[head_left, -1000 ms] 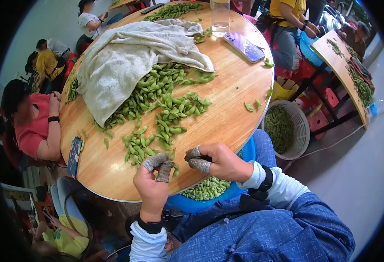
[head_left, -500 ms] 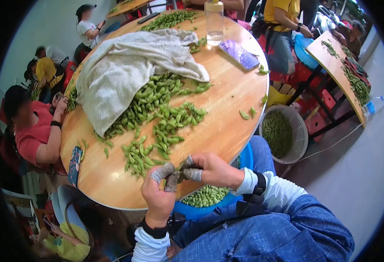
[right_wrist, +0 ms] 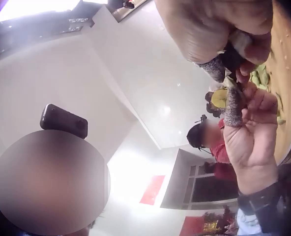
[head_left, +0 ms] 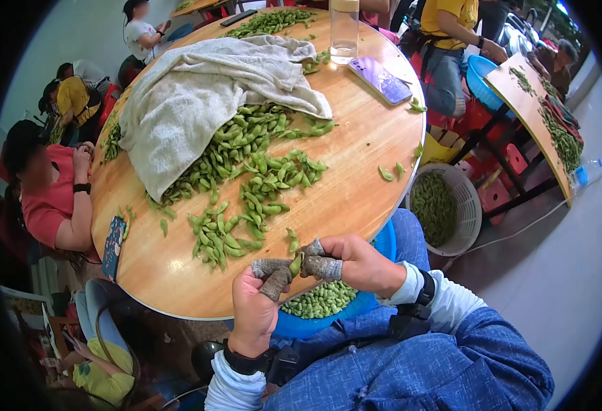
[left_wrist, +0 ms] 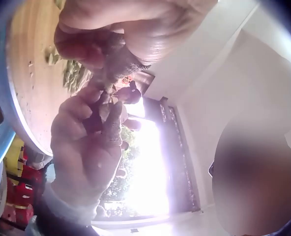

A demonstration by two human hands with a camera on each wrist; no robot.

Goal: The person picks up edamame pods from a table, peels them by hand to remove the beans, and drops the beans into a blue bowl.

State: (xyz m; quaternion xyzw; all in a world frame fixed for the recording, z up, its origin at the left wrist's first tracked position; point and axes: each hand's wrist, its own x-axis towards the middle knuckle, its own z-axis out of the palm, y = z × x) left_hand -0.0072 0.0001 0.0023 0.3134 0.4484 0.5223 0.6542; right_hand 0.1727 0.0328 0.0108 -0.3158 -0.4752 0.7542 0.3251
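Both my hands meet over the near edge of the round table [head_left: 356, 185], with grey cloth covers on thumbs and forefingers. My left hand [head_left: 256, 305] pinches a green edamame pod [head_left: 296, 264] between thumb and forefinger. Across from it, my right hand [head_left: 369, 264] pinches the pod's other end, its fingertips hiding part of it. A pale bit of the pod [right_wrist: 229, 81] shows between the thumbs in the right wrist view. Another pod [head_left: 292, 239] appears just beyond the fingertips. Below the hands, shelled beans [head_left: 325, 300] fill a blue basin [head_left: 385, 241].
A heap of pods [head_left: 236, 147] lies partly under a pale towel [head_left: 178, 109], with loose pods [head_left: 215, 236] nearer me. A purple phone [head_left: 382, 81] and a clear bottle [head_left: 343, 41] stand farther back. Right of the table is a white basket [head_left: 475, 212] of pods. Other people sit around.
My hands, apart one second ago, have come together at the fingertips. The left hand has moved right, away from the loose pods, and the pod is now between both hands.
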